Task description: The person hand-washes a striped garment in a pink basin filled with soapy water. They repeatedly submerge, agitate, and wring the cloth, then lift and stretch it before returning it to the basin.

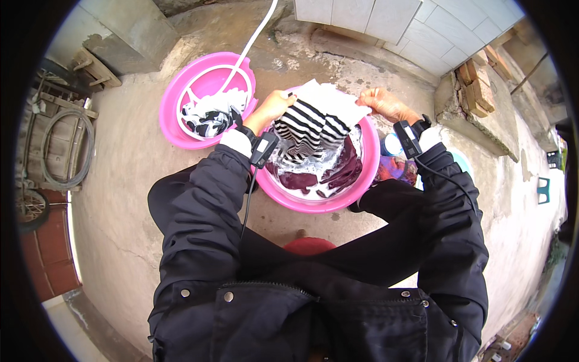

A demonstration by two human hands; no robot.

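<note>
Between my two hands hangs a black-and-white striped garment (307, 124) with a plain white part along its top. My left hand (275, 107) grips it at the left edge, and my right hand (383, 103) pinches the white cloth at the right. The garment's lower end dips into a pink plastic basin (316, 207) of sudsy water. Dark maroon cloth (296, 181) lies soaking in the same basin. Suds and the striped fabric hide part of what is in the water.
At left stands another pink basin (168, 108) holding black-and-white clothes (210, 120), with a white hose (253, 38) running into it. Right of the soapy basin are a blue-and-white container (391, 145) and colourful cloth (396, 169). Bricks (479, 92) sit on a concrete ledge. A red seat (310, 245) shows below me.
</note>
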